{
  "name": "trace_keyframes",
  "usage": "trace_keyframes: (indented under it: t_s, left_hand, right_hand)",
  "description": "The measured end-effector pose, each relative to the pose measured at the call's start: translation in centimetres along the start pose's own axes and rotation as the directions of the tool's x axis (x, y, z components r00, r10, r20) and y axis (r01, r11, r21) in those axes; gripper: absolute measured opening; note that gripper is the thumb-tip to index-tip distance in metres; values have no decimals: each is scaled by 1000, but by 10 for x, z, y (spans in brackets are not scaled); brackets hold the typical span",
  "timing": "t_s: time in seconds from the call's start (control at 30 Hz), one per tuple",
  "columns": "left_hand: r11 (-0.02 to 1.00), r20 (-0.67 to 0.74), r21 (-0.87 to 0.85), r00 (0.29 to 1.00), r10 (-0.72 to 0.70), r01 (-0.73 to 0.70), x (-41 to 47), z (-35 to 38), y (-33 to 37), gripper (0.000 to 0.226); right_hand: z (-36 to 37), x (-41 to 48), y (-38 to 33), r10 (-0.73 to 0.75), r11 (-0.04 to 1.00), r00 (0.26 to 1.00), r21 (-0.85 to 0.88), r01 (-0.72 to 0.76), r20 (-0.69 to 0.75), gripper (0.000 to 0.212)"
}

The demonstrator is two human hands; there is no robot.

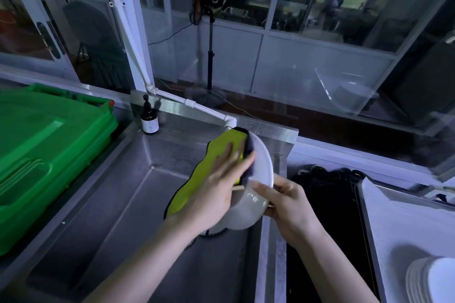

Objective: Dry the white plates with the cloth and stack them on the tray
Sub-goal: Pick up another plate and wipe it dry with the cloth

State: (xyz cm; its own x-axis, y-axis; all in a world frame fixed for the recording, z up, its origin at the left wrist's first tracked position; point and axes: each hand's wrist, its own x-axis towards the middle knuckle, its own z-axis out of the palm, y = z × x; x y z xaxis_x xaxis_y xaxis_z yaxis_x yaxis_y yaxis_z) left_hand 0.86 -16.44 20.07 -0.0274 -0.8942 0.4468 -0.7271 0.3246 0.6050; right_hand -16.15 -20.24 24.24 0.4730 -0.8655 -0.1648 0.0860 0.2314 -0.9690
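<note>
The person holds a white plate (261, 170) tilted on edge above the steel sink (123, 192), near its right wall. The left hand (216, 187) lies flat with straight, spread fingers, pressing a yellow-green cloth (221, 147) with a dark edge against the plate's face. The cloth hangs down below the wrist. The right hand (288, 202) grips the plate's lower rim, thumb on the front and fingers behind.

At the far right, a stack of plates (433, 280) sits on the grey tray (398, 219), well apart from the held plate. Between sink and tray lies a dark gap with a black bundle (325, 192). A green plastic crate (49, 145) fills the bench left of the sink. A brown pump bottle (149, 119) stands at the sink's back corner, and a white pipe (133, 39) slopes down, ending just behind the cloth's top.
</note>
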Motion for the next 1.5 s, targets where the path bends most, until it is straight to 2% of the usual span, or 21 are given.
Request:
trace_keyframes:
  t_s: [0.1,0.17,0.23,0.3,0.43,0.5,0.6,0.7,0.77,0.93,1.13,1.27,1.33,1.4,1.5]
  left_hand:
    - [991,19,108,997,76,-78,-1,6,2,93]
    - [996,-27,88,999,19,-17,9,1,-4,91]
    - [995,-94,16,990,-101,103,17,-7,-10,91]
    - [991,-101,-16,986,-135,134,17,-10,-12,93]
    - [982,51,142,992,119,-125,2,-1,7,78]
    - [948,94,249,979,181,-200,4,2,8,79]
    - [968,31,226,994,104,-108,16,-4,-4,99]
    - [990,-59,138,998,-26,34,21,-16,-23,104]
    - [992,-60,93,995,-82,87,16,-21,-30,105]
    - [992,22,50,993,-115,114,6,-19,-22,101]
    - [986,58,165,998,32,-41,21,-11,-2,106]
    - [994,-3,46,995,-96,96,15,-19,-15,104]
    - [988,-31,-33,988,-150,149,2,-17,-24,103]
    - [976,-70,-85,976,-208,202,-13,-9,-26,104]
    - [957,-107,-169,960,-257,237,-31,12,-8,107]
  right_hand:
    - [1,4,-3,-13,1000,1000,-4,13,-16,14]
    - [2,2,-4,-15,1000,1000,-11,15,17,14]
    - [1,-2,-3,-13,1000,998,-21,15,57,14]
    - [-3,-5,-2,-2,1000,998,-20,3,66,15]
    - [-6,-2,-2,17,1000,1000,0,-17,21,14]
    - [-5,0,-2,19,1000,1000,15,-19,12,14]
    - [-7,-3,-5,15,1000,998,17,-16,59,23]
    - [-15,-9,-6,36,999,995,31,-39,91,30]
    - [-25,-13,-4,57,996,994,68,-63,93,42]
    - [-38,-16,-4,79,993,991,76,-88,108,50]
    - [-27,-3,-9,80,996,991,41,-85,105,47]
    - [-31,4,-17,65,996,992,52,-72,111,47]
    - [-35,7,-19,51,992,995,111,-61,90,64]
    - [-38,11,-21,32,983,998,178,-40,49,72]
    - [-35,20,-22,43,945,999,324,-30,-32,50]
